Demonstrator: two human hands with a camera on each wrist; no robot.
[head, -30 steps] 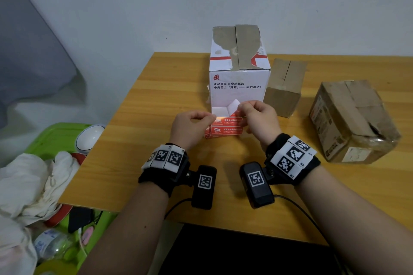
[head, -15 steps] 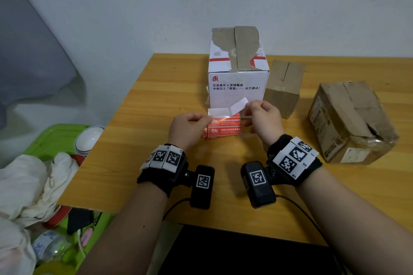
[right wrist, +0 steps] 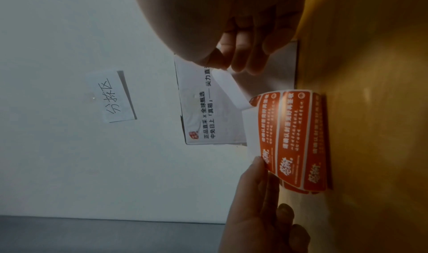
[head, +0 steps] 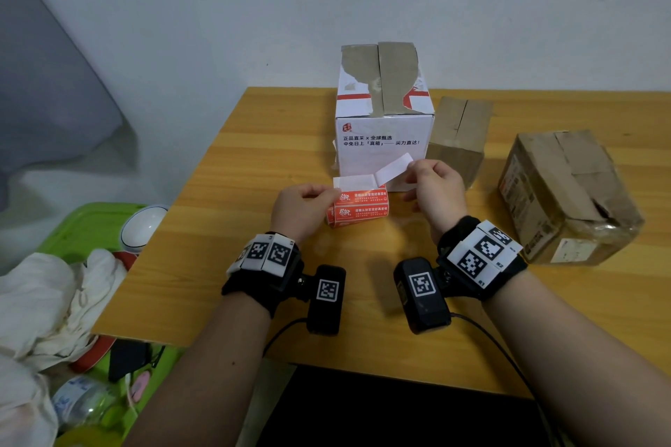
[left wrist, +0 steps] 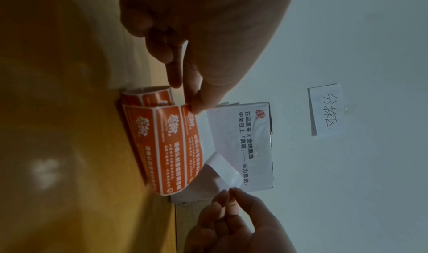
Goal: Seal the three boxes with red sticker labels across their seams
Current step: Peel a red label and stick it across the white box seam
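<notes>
A roll of red sticker labels (head: 357, 207) lies on the wooden table (head: 225, 258) in front of the white printed box (head: 385, 127). My left hand (head: 332, 198) pinches the roll's left end and holds it down. My right hand (head: 410, 170) pinches the free end of one label (head: 394, 167), which is half peeled and shows its white underside. The left wrist view has the roll (left wrist: 162, 143) and the lifted label (left wrist: 222, 171). In the right wrist view the label (right wrist: 229, 88) curls off the roll (right wrist: 294, 138). A small brown box (head: 459, 134) and a larger brown box (head: 566, 192) stand to the right.
A green bin (head: 83, 229) with white cloth (head: 40, 301) and a white round object (head: 143, 227) sits off the table's left edge. A handwritten paper note (left wrist: 326, 110) hangs on the wall behind the white box. Bare tabletop lies between my wrists and the near edge.
My right hand has drawn the label's free end up and to the right, so more of it is peeled off the roll. My left hand has stayed on the roll.
</notes>
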